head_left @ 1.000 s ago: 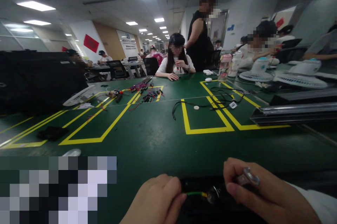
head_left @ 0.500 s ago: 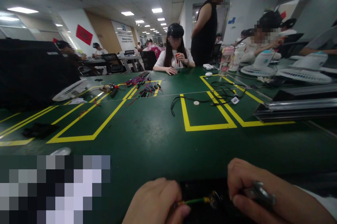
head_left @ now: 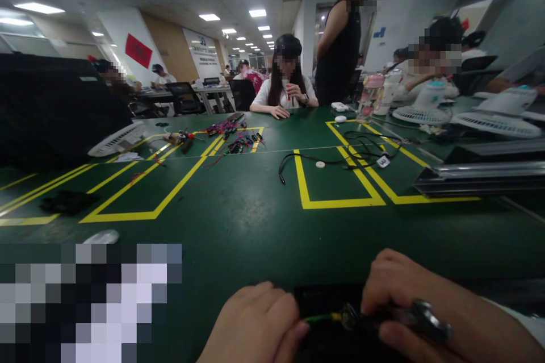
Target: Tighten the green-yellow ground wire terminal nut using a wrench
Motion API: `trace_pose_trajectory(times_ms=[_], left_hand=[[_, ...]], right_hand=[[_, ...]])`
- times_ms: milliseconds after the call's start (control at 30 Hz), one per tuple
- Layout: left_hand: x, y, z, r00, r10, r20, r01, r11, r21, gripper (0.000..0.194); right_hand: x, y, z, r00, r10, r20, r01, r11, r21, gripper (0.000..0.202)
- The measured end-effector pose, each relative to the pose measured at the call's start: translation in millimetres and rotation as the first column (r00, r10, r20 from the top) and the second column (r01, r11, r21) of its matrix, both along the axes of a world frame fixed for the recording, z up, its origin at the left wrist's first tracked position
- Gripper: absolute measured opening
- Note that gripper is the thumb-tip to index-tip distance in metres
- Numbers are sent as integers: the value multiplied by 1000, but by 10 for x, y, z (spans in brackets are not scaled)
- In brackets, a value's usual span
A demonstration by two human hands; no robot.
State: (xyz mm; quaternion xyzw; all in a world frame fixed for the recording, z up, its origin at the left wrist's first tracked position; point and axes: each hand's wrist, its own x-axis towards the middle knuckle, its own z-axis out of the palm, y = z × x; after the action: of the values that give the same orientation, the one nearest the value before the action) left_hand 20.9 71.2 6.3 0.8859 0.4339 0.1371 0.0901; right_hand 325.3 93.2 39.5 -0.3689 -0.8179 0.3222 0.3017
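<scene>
The green table point(head_left: 238, 249) fills the view ahead of you, striped with yellow tape point(head_left: 340, 204), and a large black shape point(head_left: 55, 113) takes up its left side. Across the far edge, 1 person in black point(head_left: 340, 45) is standing, and 1 seated co-worker point(head_left: 289, 84) rests a forearm on the table, something red in the other hand. Over to your right, dark rails point(head_left: 489, 170) lie on the tabletop, with 2 white fans point(head_left: 504, 113) beyond them. A black cable point(head_left: 302, 155) loops across the middle.

Low and close now: a dark surface point(head_left: 332, 346) sits under your hands. Your right hand point(head_left: 419, 289) has its fingers closed round a glossy tool point(head_left: 432, 320); the shiny end pokes out near the palm, while the front melts into the dark, so the tip can't be made out. Your left hand point(head_left: 258, 317) has its fingers curled together, thumb and forefinger clamped on the green wire point(head_left: 321, 317). That wire runs out between your 2 hands, and its yellow end point(head_left: 336, 316) reaches a small rounded part point(head_left: 348, 316), dark, shiny and too blurred to name, just beside your right fingertips. Smallest of all, a pale disc point(head_left: 320, 164) lies beside the cable.
</scene>
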Motion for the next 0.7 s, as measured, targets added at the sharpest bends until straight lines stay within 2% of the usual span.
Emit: trace_pose_trajectory(times_ms=[133,300,467,567,700], left_hand=[[0,6,0,1000,-7,-6,7,1000,6,20],[-20,2,5,1000,-18,1,18,1000,-20,19],[-34,-1,11,1000,-14,5,15,998,-57,18],[-35,-3,36,1000,-9,12,10,999,-47,18],[-20,-8,32,999,-9,44,9,1000,-12,19]], right_hand=[[43,36,-76,1000,26,14,-27,998,60,30],[30,19,-106,1000,27,7,-27,999,29,28],[-34,50,2,998,26,53,-28,999,38,25],[-38,75,87,991,82,110,-87,995,40,27],[6,101,148,976,140,166,-136,990,-39,25]])
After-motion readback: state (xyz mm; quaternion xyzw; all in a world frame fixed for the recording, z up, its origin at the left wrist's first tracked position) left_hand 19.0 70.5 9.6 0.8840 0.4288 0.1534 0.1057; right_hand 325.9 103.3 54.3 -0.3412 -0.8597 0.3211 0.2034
